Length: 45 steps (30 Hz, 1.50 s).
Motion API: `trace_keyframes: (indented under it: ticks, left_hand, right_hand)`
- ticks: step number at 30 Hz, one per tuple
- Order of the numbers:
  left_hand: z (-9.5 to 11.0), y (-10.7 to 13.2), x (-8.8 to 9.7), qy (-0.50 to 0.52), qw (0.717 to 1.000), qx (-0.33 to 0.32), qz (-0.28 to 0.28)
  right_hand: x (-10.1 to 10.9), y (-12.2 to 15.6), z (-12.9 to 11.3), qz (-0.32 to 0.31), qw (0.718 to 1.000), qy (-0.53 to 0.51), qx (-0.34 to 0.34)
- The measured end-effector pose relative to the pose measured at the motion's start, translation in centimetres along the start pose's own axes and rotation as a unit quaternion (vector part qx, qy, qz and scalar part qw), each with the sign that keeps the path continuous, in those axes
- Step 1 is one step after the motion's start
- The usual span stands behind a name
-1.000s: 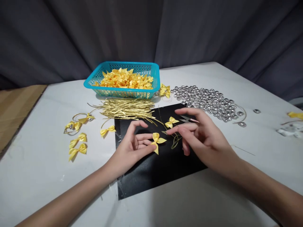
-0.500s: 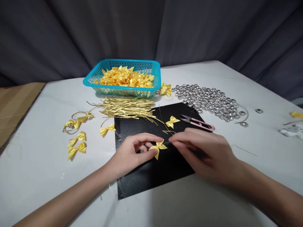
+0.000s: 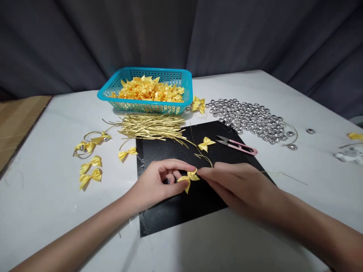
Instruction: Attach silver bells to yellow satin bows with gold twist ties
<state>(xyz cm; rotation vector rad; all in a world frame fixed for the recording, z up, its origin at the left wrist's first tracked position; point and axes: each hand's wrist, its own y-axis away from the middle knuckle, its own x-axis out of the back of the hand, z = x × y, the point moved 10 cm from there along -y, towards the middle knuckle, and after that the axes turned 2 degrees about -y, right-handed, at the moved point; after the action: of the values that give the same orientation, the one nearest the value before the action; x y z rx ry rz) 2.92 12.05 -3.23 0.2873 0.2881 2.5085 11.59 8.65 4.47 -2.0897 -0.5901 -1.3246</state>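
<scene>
Over the black mat [image 3: 176,211], our left hand [image 3: 159,183] pinches a yellow bow [image 3: 188,178] between thumb and fingers. Our right hand [image 3: 235,185] closes its fingertips against the bow's right wing, touching it. Snips [image 3: 236,145] lie just beyond, a basket [image 3: 159,70] farther back.

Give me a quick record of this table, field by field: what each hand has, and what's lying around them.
left hand: pinches a yellow bow over the black mat
right hand: fingertips pinched at the same bow's knot
on the mat: one loose bow, pink-handled snips
behind the mat: gold wires, blue basket full of bows
right side: heap of silver beads
left side: several finished bows on the white table
</scene>
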Motion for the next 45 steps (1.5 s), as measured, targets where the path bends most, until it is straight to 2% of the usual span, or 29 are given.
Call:
trace_keyframes:
  ticks: [4, 10, 15, 25, 29, 32, 35, 37, 39, 41, 43, 45]
  left_hand:
    - [0.0, 0.0, 0.0, 0.007, 1.000, -0.004, -0.001]
    - [-0.3, 0.1, 0.1, 0.015, 1.000, -0.005, 0.004]
    - [-0.2, 0.0, 0.0, 0.013, 1.000, -0.011, 0.001]
    - [0.3, 0.1, 0.0, 0.019, 0.999, -0.025, -0.004]
    - [0.0, 0.1, -0.2, 0.010, 1.000, -0.012, -0.008]
    - [0.0, 0.1, -0.2, 0.048, 0.999, -0.015, 0.003]
    - [0.1, 0.2, 0.1, 0.104, 0.994, -0.020, 0.029]
    - [-0.1, 0.2, 0.0, 0.117, 0.993, -0.009, 0.033]
    - [-0.2, 0.1, -0.3, 0.127, 0.992, -0.002, 0.030]
    - [-0.1, 0.2, -0.4, 0.136, 0.990, -0.006, 0.029]
    - [0.1, 0.3, -0.5, 0.145, 0.989, -0.011, 0.035]
    - [0.1, 0.4, -0.6, 0.157, 0.987, -0.010, 0.041]
  right_hand:
    - [-0.4, -0.3, 1.1, -0.033, 0.997, -0.032, -0.065]
    - [-0.5, -0.2, 0.0, -0.035, 0.999, -0.002, 0.011]
    - [-0.1, -0.1, -0.3, -0.014, 0.999, 0.031, 0.017]
    - [-0.9, 0.0, -0.6, -0.018, 0.999, 0.012, 0.032]
    - [-0.9, 0.2, -0.7, -0.016, 0.999, 0.011, 0.030]
    - [0.0, 0.3, 0.3, 0.028, 0.999, -0.016, -0.006]
    - [1.6, 0.4, 2.0, 0.128, 0.988, -0.064, -0.061]
    - [2.0, 0.5, 2.8, 0.173, 0.975, -0.112, -0.085]
    - [1.3, 0.5, 3.4, 0.171, 0.960, -0.183, -0.123]
    - [-0.2, 0.6, 3.8, 0.131, 0.944, -0.245, -0.179]
    - [-1.4, 0.9, 3.8, 0.093, 0.932, -0.266, -0.228]
    - [-1.7, 1.0, 3.4, 0.083, 0.931, -0.257, -0.246]
